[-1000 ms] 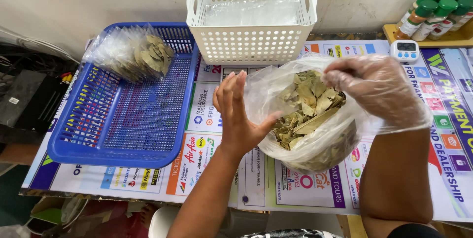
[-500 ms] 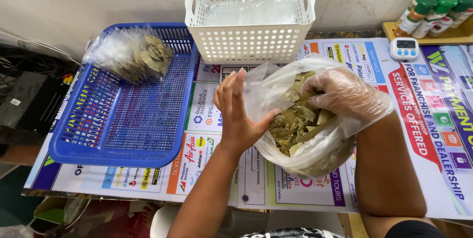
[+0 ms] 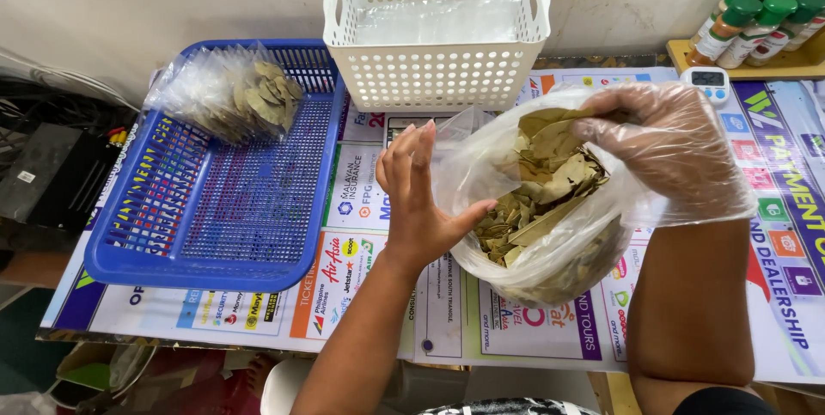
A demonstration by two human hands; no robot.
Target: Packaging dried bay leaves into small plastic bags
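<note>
Centre frame, bare left hand (image 3: pixel 415 200) steadies the big bag (image 3: pixel 533 209) with fingers straight together, gloved right hand (image 3: pixel 666 153) pinches dried leaves (image 3: pixel 550 136) at its mouth, small filled packets (image 3: pixel 228 93) wait in the blue tray (image 3: pixel 215 209) upper left, plenty left.

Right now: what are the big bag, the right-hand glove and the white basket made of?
Big bag: thin clear plastic film, glossy, crinkled, leaves showing through. Glove on right hand: loose translucent film, probably polyethylene. White basket: rigid moulded plastic, matte, perforated walls.
</note>
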